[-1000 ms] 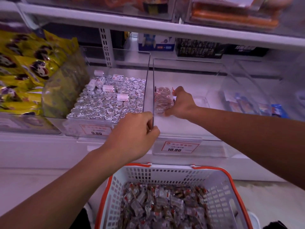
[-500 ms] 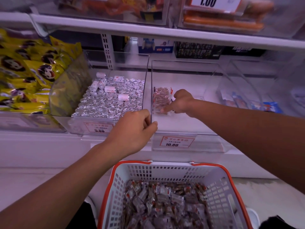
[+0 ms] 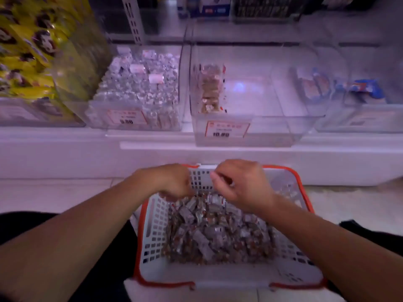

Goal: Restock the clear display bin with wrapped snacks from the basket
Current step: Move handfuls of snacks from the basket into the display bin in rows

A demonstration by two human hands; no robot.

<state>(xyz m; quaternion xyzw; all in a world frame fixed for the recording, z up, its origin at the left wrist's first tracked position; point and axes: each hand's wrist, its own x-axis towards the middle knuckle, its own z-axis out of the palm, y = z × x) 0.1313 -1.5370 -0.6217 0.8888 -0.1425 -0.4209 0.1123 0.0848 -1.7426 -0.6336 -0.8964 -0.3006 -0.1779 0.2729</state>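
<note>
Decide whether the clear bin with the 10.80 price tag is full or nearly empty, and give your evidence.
Nearly empty. The clear bin holds only one short stack of wrapped snacks against its left wall; the rest of its floor is bare.

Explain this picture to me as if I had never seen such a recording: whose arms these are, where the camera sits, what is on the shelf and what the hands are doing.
No machine here: the arms belong to a person with a camera worn on the head, looking forward and down. There is only this one view.

On the floor before them stands a white plastic basket with an orange rim, heaped with small wrapped snacks. The left hand reaches down into the heap with fingers curled; the right hand hovers above it, fingers bent as if pinching. The picture is blurred, so whether either grip holds a snack cannot be told.

On the white shelf stands the clear display bin with the price tag 10.80, with only one short row of snacks along its left wall. To its left is a clear bin full of silver-wrapped sweets, then yellow bags.
</note>
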